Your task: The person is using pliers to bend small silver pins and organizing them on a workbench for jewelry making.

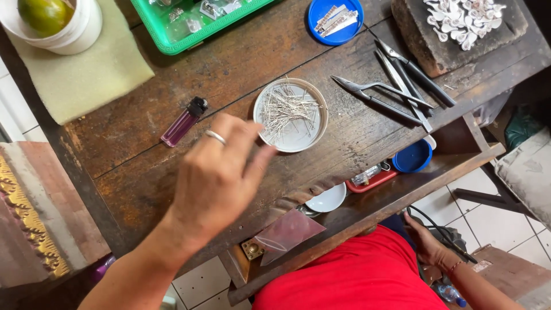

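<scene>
The left hand [215, 172] hovers with fingers loosely bent, holding nothing, over the rim of a shallow round white dish [291, 115] of thin silver wire pins [284, 109] mid-bench. The pins look light, springy and slippery, best pinched singly. The right hand [427, 244] rests low, its grip unclear.

Worn wooden bench [143, 155] carried: purple lighter [183, 121], dish of pins [291, 115], pliers [381, 96], blue lid [336, 20], green tray [195, 26], foam pad [80, 74].

Purple lighter [183, 122], green tray [172, 43], blue lid [338, 35], pliers [381, 99], white cup [69, 34], sponge pad [86, 74]
</scene>
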